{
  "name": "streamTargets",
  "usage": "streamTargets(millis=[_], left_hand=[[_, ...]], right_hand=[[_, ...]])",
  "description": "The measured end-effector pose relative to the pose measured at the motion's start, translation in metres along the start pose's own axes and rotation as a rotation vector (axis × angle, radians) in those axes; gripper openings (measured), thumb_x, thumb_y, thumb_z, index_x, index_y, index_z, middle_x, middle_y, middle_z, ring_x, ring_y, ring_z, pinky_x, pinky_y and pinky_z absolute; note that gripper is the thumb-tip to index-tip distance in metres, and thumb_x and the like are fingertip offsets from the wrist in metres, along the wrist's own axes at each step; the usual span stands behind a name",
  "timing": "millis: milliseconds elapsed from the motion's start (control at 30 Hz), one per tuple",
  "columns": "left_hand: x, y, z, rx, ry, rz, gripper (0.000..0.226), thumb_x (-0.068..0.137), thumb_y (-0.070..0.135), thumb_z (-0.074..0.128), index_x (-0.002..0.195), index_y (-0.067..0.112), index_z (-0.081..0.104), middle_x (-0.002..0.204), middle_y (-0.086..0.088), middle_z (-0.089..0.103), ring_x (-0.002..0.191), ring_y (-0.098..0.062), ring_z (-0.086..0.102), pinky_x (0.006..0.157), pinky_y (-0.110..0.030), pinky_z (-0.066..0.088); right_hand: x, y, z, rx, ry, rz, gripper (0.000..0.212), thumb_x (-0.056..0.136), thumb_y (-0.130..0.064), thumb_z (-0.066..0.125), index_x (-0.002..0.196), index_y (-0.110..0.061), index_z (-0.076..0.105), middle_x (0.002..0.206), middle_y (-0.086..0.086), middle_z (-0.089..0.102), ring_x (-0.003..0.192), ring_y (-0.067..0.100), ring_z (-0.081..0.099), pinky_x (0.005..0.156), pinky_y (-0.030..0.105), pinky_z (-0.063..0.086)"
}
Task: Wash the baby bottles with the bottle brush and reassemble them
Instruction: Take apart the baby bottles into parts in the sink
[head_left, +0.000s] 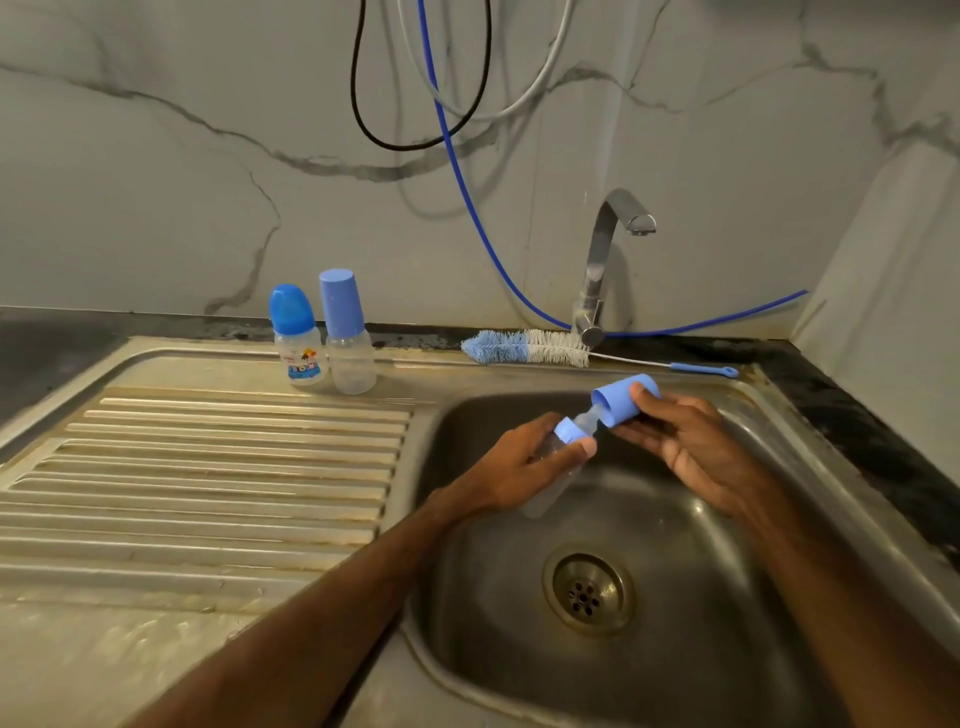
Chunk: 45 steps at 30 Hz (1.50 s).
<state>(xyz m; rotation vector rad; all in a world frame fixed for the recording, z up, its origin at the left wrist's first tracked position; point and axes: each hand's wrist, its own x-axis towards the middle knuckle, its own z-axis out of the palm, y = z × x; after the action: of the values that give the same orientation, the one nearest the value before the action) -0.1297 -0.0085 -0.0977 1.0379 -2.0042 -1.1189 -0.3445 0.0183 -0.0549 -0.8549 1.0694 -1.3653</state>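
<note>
Over the sink basin (727, 649) my left hand (524, 467) grips a clear baby bottle (545, 493), tilted with its light blue collar and teat (574, 427) pointing up and right. My right hand (685, 441) holds the bottle's light blue cap (621, 397), whose open end sits just over the teat tip. A blue and white bottle brush (524, 347) lies on the sink's back rim. Two capped baby bottles stand upright at the back of the drainboard: one with a dark blue cap and a printed picture (297, 338), one with a light blue cap (345, 332).
The tap (605, 260) rises behind the basin with no water running. A ribbed steel drainboard (208, 467) stretches to the left. A blue hose (467, 192) and other cables hang down the marble wall. The drain (587, 592) sits in the basin floor.
</note>
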Motion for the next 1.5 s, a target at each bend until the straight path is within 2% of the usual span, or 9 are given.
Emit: streamTargets(millis=[133,233,367,467,633,1033,1233,1400,1500], left_hand=[[0.003,-0.003,0.001,0.024,0.082,0.001,0.044,0.093,0.058,0.064,0.121,0.023,0.060,0.107,0.004,0.068,0.092,-0.013,0.067,0.077,-0.029,0.058],[0.004,-0.004,0.001,0.048,0.102,-0.005,0.047,0.094,0.052,0.066,0.127,0.019,0.058,0.114,0.001,0.067,0.093,-0.010,0.064,0.073,-0.018,0.049],[0.005,-0.009,0.001,0.090,0.133,0.021,0.044,0.091,0.053,0.070,0.123,0.023,0.061,0.110,0.008,0.067,0.094,-0.006,0.065,0.077,-0.018,0.050],[0.007,-0.011,0.001,0.128,0.146,0.054,0.046,0.089,0.051,0.074,0.124,0.023,0.062,0.114,0.009,0.069,0.098,-0.006,0.066,0.081,-0.017,0.051],[0.009,-0.012,0.002,0.132,0.121,0.045,0.050,0.087,0.049,0.076,0.128,0.022,0.063,0.116,0.009,0.069,0.097,-0.004,0.065,0.080,-0.016,0.050],[0.008,-0.012,0.004,0.182,0.098,0.077,0.049,0.085,0.046,0.080,0.123,0.018,0.066,0.109,0.007,0.070,0.087,-0.002,0.063,0.068,-0.005,0.046],[0.009,-0.015,0.006,0.186,0.084,0.052,0.054,0.084,0.047,0.080,0.126,0.017,0.065,0.114,0.004,0.070,0.093,-0.008,0.065,0.073,-0.011,0.046],[0.007,-0.013,0.007,0.200,0.104,0.062,0.052,0.082,0.045,0.081,0.125,0.019,0.065,0.111,0.006,0.070,0.092,-0.006,0.066,0.077,-0.012,0.049],[0.005,-0.015,0.007,0.228,0.162,0.093,0.049,0.081,0.045,0.083,0.121,0.021,0.068,0.107,0.008,0.072,0.092,-0.004,0.066,0.081,-0.017,0.052]], right_hand=[[0.000,-0.006,-0.011,0.095,0.079,0.054,0.017,0.097,-0.012,0.062,0.109,-0.002,0.066,0.107,0.018,0.076,0.098,0.027,0.074,0.085,0.039,0.061],[0.002,0.001,-0.020,-0.095,0.078,0.130,0.027,0.090,-0.012,0.071,0.115,-0.002,0.067,0.114,0.017,0.074,0.104,0.025,0.073,0.086,0.036,0.062],[0.006,0.020,-0.038,-0.696,0.170,0.012,0.028,0.077,-0.008,0.085,0.102,-0.009,0.072,0.093,0.010,0.077,0.082,0.017,0.072,0.070,0.022,0.059],[0.016,0.031,-0.050,-1.188,0.205,0.064,0.029,0.062,-0.010,0.094,0.083,-0.014,0.075,0.084,0.007,0.075,0.078,0.017,0.070,0.075,0.035,0.061],[0.022,0.050,-0.054,-1.424,0.312,0.233,0.018,0.055,-0.011,0.083,0.072,-0.008,0.077,0.077,0.009,0.076,0.071,0.018,0.072,0.073,0.038,0.064],[0.023,0.074,-0.064,-1.567,0.339,0.304,0.028,0.069,-0.023,0.073,0.096,-0.015,0.069,0.111,0.007,0.068,0.102,0.023,0.068,0.088,0.034,0.058],[0.020,0.081,-0.069,-1.561,0.325,0.253,0.032,0.079,-0.022,0.070,0.109,-0.012,0.061,0.127,0.011,0.061,0.117,0.027,0.061,0.096,0.032,0.052],[0.020,0.064,-0.057,-1.591,0.207,0.282,0.063,0.074,-0.029,0.088,0.123,-0.010,0.053,0.130,0.012,0.058,0.118,0.027,0.058,0.090,0.034,0.050],[0.022,0.044,-0.036,-1.542,0.131,0.089,0.069,0.080,-0.031,0.083,0.138,-0.011,0.051,0.140,0.009,0.056,0.128,0.025,0.054,0.102,0.033,0.045]])
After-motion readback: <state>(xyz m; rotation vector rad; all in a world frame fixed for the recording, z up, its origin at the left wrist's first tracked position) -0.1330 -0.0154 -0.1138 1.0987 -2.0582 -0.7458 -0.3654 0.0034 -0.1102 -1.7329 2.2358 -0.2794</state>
